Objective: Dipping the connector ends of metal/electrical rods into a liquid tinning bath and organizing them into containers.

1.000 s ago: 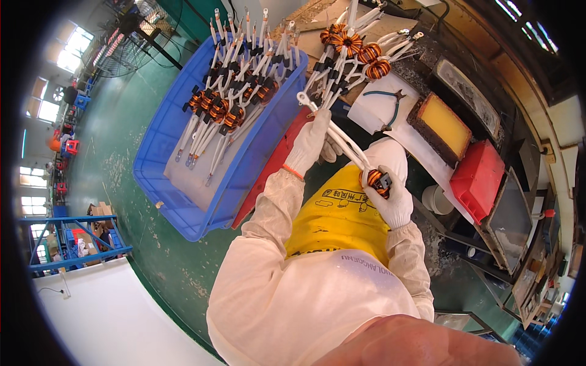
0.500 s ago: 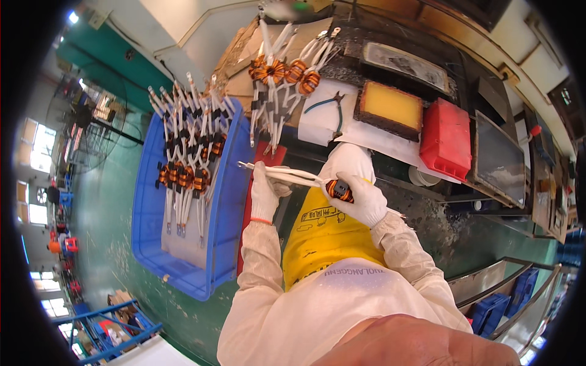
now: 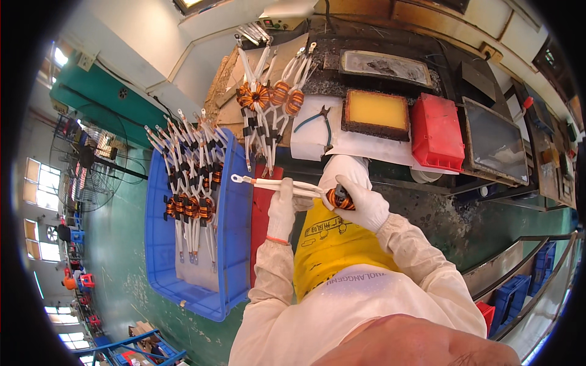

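Both hands wear white gloves and share one part between them: a copper-wound toroidal coil (image 3: 339,199) with long white-sleeved leads (image 3: 274,183) that run out to the left and end in a ring terminal (image 3: 236,179). The right hand (image 3: 363,204) is closed around the coil body, fingers wrapped over the orange winding, just above the yellow apron (image 3: 332,247). The left hand (image 3: 284,204) is closed around the leads partway along their length, thumb side up, so the leads stretch nearly level between the two hands. The coil is held in the air in front of the chest, below the edge of the workbench (image 3: 397,168). On the bench, three similar coils (image 3: 271,94) lie side by side on cardboard with their leads fanned upward and downward, and blue-handled pliers (image 3: 317,125) rest on a white sheet just to their right. Further right sit a tray with a yellow sponge (image 3: 377,111) and a red bin (image 3: 437,131). To the left, a blue crate (image 3: 229,244) holds a row of more coils (image 3: 189,207) with sleeved leads.
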Demonstrator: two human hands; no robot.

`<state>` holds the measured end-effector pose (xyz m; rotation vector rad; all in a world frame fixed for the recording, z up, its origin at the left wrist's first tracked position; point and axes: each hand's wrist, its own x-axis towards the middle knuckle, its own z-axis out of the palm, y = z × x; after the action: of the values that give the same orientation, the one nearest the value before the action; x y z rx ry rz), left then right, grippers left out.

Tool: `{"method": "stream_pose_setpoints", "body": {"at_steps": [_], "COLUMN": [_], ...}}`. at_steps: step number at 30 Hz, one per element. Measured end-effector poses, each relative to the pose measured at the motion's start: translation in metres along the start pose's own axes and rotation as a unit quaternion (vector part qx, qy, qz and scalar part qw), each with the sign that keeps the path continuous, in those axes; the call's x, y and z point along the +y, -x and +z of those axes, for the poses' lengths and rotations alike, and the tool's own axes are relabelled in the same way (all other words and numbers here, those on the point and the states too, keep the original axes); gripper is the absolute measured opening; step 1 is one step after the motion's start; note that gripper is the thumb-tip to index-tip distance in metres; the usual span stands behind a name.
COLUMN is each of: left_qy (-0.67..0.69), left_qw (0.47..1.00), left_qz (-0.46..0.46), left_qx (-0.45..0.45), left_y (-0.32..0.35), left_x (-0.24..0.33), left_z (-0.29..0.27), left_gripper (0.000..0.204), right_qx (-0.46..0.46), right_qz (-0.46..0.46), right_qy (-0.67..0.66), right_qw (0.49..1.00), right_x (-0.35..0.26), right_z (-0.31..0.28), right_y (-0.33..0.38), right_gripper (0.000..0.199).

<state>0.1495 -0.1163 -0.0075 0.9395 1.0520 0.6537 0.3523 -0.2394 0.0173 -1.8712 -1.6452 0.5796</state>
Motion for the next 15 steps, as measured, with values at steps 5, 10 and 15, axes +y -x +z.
{"method": "stream_pose_setpoints", "body": {"at_steps": [5, 10, 15], "left_qy": [0.054, 0.038, -0.114], "left_qw": [0.993, 0.973, 0.958], "left_qz": [0.021, 0.005, -0.021], "left_qx": [-0.103, -0.226, -0.264], "left_y": [0.0, -0.007, -0.007], "left_x": [0.016, 0.016, 0.007], "left_z": [0.035, 0.059, 0.079], "left_gripper": [0.057, 0.052, 0.045], "right_qx": [0.083, 0.147, 0.225], "right_qz": [-0.045, -0.03, 0.014], "right_qy": [0.039, 0.153, 0.219], "right_qw": [0.995, 0.977, 0.949], "right_x": [0.011, 0.023, 0.056], "right_z": [-0.044, -0.11, -0.172], "right_y": [0.007, 0.011, 0.017], "right_gripper": [0.071, 0.068, 0.065]}}
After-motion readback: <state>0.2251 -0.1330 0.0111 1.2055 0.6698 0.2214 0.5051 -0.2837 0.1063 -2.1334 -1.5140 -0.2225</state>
